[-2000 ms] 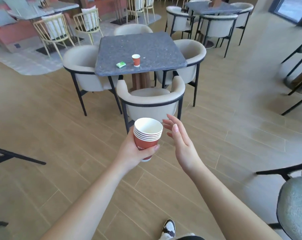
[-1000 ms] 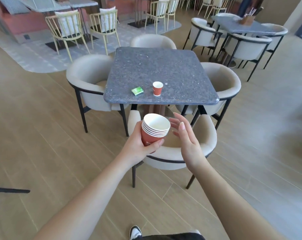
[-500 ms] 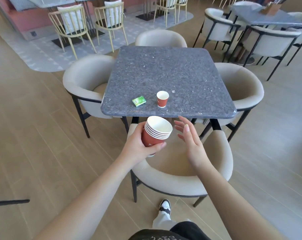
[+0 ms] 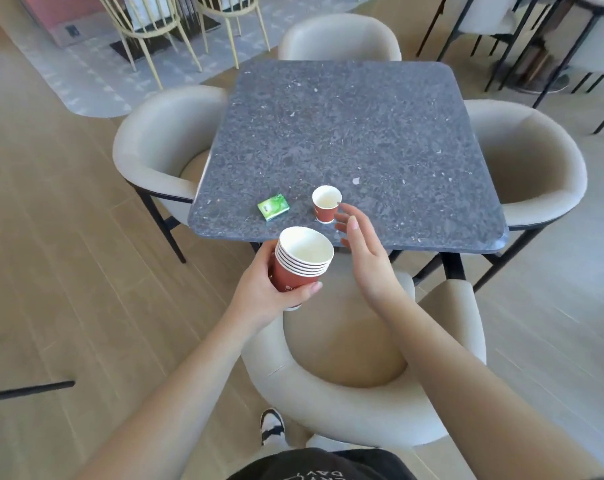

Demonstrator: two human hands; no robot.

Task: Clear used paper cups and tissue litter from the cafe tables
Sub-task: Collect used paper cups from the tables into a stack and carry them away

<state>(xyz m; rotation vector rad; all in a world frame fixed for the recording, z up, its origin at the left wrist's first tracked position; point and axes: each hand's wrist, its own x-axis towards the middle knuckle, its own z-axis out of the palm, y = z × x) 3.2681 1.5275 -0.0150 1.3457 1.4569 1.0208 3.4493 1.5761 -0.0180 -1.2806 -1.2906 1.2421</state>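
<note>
My left hand [image 4: 259, 292] grips a stack of several nested red paper cups [image 4: 299, 263], held upright just below the near edge of a dark grey stone table [image 4: 363, 133]. A single red paper cup [image 4: 325, 204] stands upright near that edge. My right hand [image 4: 363, 249] reaches toward it with fingers straight and spread; its fingertips are right beside the cup's side, holding nothing. A small green tissue packet [image 4: 273, 206] lies flat on the table to the left of the single cup.
Beige tub chairs ring the table: one directly below me [image 4: 363, 403], one on the left [image 4: 155, 147], one on the right [image 4: 536, 161], one at the far side [image 4: 338, 36]. Yellow wire chairs [image 4: 155, 26] stand at the back left. My shoe [image 4: 272, 426] shows on the wooden floor.
I have walked up to the table, which now fills the view. My right hand has stretched forward from beside the stack to the single cup. The left hand still holds the stack.
</note>
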